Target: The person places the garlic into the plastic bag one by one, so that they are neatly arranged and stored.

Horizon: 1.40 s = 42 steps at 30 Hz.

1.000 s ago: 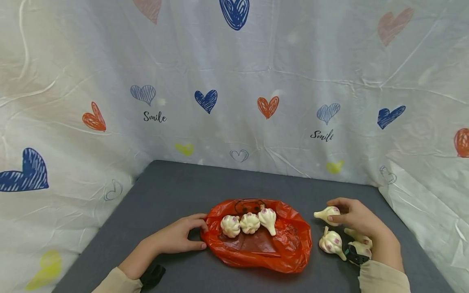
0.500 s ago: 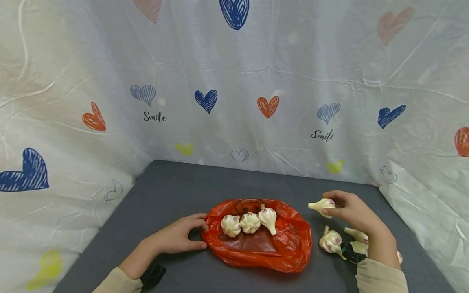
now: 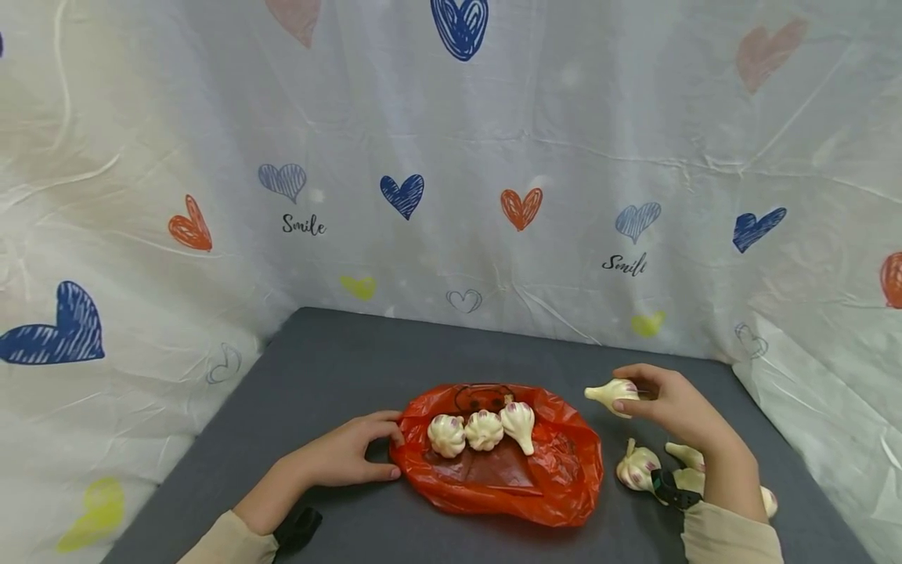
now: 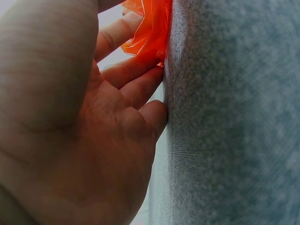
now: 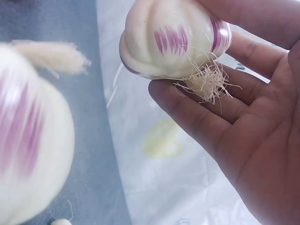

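My right hand (image 3: 672, 403) grips a white garlic bulb (image 5: 176, 40) with purple streaks, its stem pointing left in the head view; the right wrist view shows its frayed roots facing the palm. My left hand (image 3: 355, 454) touches the left side of a red plastic bag (image 3: 486, 501), thumb and fingers spread along its edge. In the left wrist view, the fingers (image 4: 140, 86) lie loosely against the orange-red plastic near the tabletop. Three garlic bulbs (image 3: 485, 431) sit in a row inside the spread bag.
More garlic bulbs (image 3: 637, 468) lie on the dark grey table (image 3: 338, 360), below and partly behind my right wrist. A white curtain (image 3: 451, 235) printed with hearts surrounds the table at the back and sides. A black strap (image 3: 675, 489) is on the right wrist.
My right hand has carried its garlic bulb to the left and slightly away from the other bulbs, towards the bag. My left hand stays at the bag's edge; the head view shifts slightly.
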Motion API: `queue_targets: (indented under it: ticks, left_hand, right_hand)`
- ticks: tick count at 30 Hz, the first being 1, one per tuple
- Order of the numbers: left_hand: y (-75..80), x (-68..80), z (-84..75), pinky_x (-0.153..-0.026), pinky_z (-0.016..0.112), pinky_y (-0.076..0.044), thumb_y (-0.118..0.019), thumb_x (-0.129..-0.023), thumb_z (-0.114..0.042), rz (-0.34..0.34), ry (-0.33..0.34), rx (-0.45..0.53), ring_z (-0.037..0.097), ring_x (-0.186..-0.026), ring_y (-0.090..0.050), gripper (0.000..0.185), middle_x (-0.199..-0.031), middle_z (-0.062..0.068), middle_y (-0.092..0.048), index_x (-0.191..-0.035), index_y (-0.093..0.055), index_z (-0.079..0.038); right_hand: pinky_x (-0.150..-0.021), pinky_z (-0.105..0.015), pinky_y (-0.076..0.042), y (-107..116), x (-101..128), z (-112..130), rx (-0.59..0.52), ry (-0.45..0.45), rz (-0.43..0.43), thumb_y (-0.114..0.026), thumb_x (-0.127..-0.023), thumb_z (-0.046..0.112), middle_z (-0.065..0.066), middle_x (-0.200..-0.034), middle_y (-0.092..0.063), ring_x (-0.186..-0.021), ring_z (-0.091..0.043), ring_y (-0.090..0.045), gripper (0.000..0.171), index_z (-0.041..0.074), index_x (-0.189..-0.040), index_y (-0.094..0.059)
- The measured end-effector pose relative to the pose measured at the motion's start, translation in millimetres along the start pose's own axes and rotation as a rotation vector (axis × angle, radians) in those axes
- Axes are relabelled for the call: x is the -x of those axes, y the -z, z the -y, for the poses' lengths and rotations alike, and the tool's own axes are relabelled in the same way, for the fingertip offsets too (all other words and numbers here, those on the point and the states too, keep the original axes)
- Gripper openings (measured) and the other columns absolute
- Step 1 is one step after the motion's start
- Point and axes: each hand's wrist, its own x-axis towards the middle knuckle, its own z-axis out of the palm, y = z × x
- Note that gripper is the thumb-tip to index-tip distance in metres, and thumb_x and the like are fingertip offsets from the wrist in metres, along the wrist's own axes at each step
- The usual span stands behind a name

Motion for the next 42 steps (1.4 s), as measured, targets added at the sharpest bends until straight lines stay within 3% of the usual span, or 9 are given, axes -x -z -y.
queue_targets:
  ticks: [10,17,24,29,42]
  left_hand:
    - [-0.7,0.1,0.9,-0.115,0.065,-0.045,-0.079,-0.102,-0.049,-0.009,-0.044,-0.015,0.043,-0.150,-0.049,0.023,-0.165,0.015,-0.050,-0.117,-0.070,-0.035]
    - [-2.0,0.0,0.9,-0.118,0.065,-0.041,-0.078,-0.100,-0.054,0.004,0.018,0.003,0.038,-0.153,-0.046,0.024,-0.167,0.010,-0.047,-0.117,-0.069,-0.039]
    - [-0.8,-0.3,0.2,-0.118,0.064,-0.042,-0.079,-0.100,-0.052,0.003,0.021,0.003,0.037,-0.153,-0.046,0.023,-0.167,0.008,-0.048,-0.117,-0.070,-0.039]
    - [-0.9,-0.1,2.7,-0.119,0.063,-0.042,-0.079,-0.099,-0.054,0.010,0.031,0.007,0.034,-0.154,-0.046,0.024,-0.167,0.007,-0.047,-0.117,-0.069,-0.040]
    - [-0.5,-1.7,2.5,-0.118,0.065,-0.042,-0.079,-0.100,-0.054,0.009,0.038,0.000,0.035,-0.154,-0.046,0.023,-0.167,0.008,-0.047,-0.117,-0.070,-0.040]
  right_hand:
    - [-0.088,-0.031,-0.061,-1.7,-1.0,16.5,0.016,0.029,0.005,-0.084,-0.099,0.033,-0.015,-0.139,-0.070,-0.121,-0.031,-0.069,0.057,0.003,-0.144,-0.066]
    - [-0.086,-0.031,-0.062,-6.3,-0.9,26.7,-0.042,0.043,0.024,-0.085,-0.099,0.033,-0.016,-0.136,-0.070,-0.117,-0.029,-0.070,0.057,0.002,-0.143,-0.066]
    - [-0.084,-0.030,-0.062,-11.7,-3.9,36.8,-0.079,0.052,0.029,-0.087,-0.097,0.031,-0.013,-0.131,-0.072,-0.112,-0.026,-0.071,0.055,0.005,-0.141,-0.067]
    - [-0.087,-0.030,-0.061,-14.9,-4.1,45.0,-0.060,0.096,0.038,-0.086,-0.098,0.032,-0.013,-0.136,-0.071,-0.117,-0.027,-0.070,0.054,0.005,-0.142,-0.067]
    - [-0.098,-0.045,-0.060,-30.6,-9.9,58.8,-0.015,0.128,0.069,-0.087,-0.097,0.032,-0.005,-0.135,-0.072,-0.122,-0.027,-0.070,0.048,0.013,-0.138,-0.071]
